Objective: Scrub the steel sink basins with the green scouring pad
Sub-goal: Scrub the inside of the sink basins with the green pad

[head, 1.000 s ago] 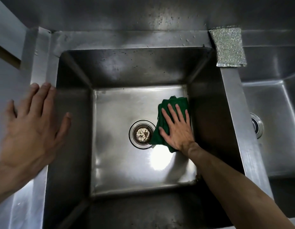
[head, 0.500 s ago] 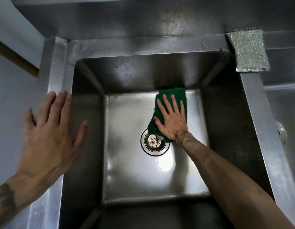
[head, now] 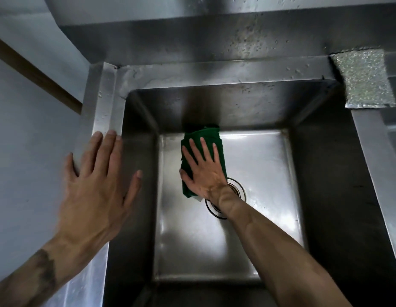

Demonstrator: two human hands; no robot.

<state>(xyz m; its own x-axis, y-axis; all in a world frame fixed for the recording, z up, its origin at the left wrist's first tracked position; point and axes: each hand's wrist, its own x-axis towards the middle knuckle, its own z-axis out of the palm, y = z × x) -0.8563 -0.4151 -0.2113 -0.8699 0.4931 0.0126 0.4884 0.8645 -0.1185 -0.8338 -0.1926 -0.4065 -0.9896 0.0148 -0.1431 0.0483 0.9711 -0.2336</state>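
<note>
The green scouring pad (head: 202,135) lies flat on the floor of the steel sink basin (head: 259,173), its far edge against the back wall. My right hand (head: 203,171) presses down on it with straight, spread fingers, left of and beyond the round drain (head: 238,189), which my wrist partly hides. My left hand (head: 97,189) rests flat with fingers extended on the sink's left rim (head: 104,103).
A silvery sponge (head: 363,78) sits on the steel divider (head: 374,165) at the back right; a sliver of the second basin shows beyond it. A steel backsplash (head: 214,41) rises behind, and a pale wall (head: 26,140) stands at the left.
My right hand has slid the pad from right of the drain toward the far wall and leftward. The view has shifted left; my left hand stays on the rim.
</note>
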